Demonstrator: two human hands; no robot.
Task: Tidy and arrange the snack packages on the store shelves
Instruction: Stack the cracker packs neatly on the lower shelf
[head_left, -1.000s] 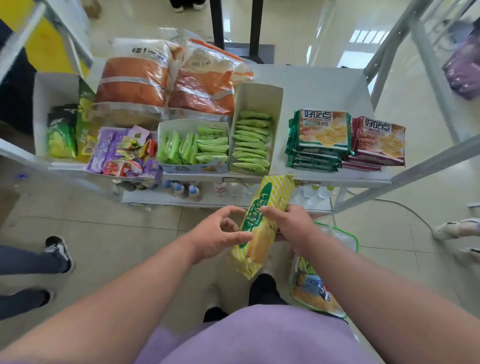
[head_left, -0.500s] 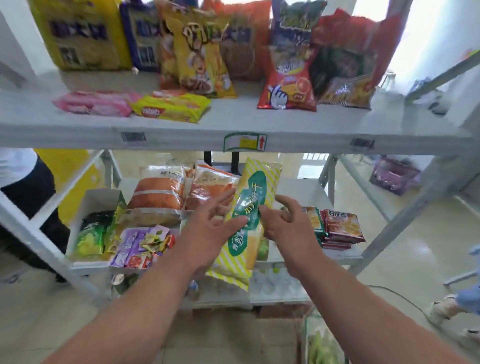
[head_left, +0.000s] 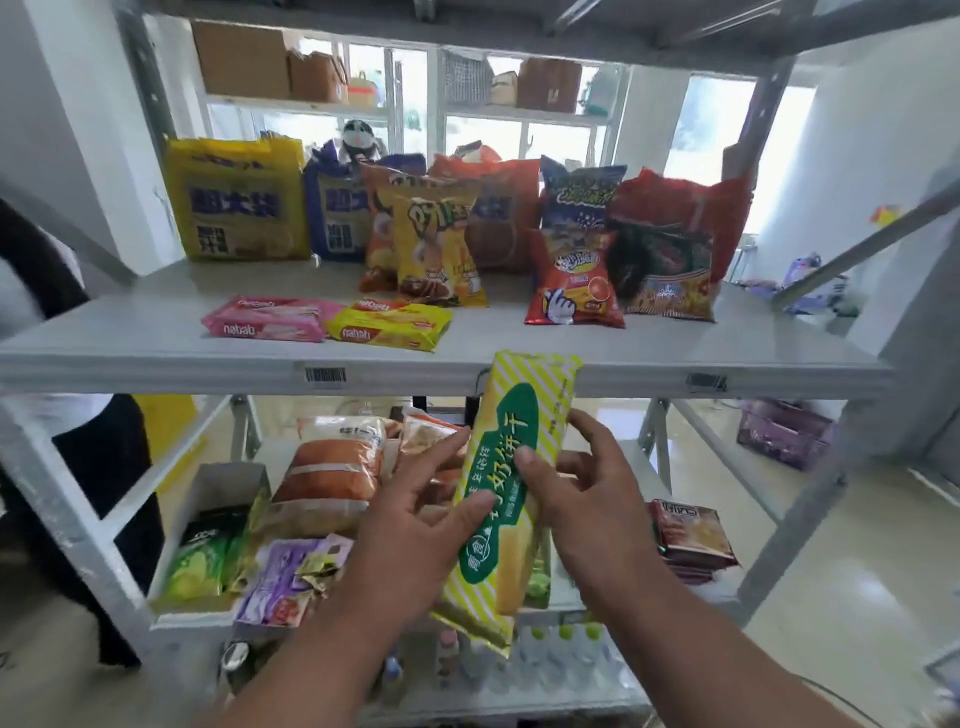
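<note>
Pink pack (head_left: 262, 323) and yellow pack (head_left: 387, 326) lying flat on the middle shelf (head_left: 156, 358), with the left hand (head_left: 415, 525) and right hand (head_left: 576, 499) gripping, thumbs in front, 1 striped biscuit pack (head_left: 506, 483) held upright just below that shelf's front edge, beneath the red chip bag (head_left: 571, 283).

— What do you see behind the rack (head_left: 852, 457)?
— Bright windows (head_left: 488, 130) at upper centre, cardboard boxes (head_left: 239, 60) on a high ledge, white walls (head_left: 78, 130) at both sides.
— And low down on your right?
— A glossy pale tiled floor (head_left: 841, 587).
</note>
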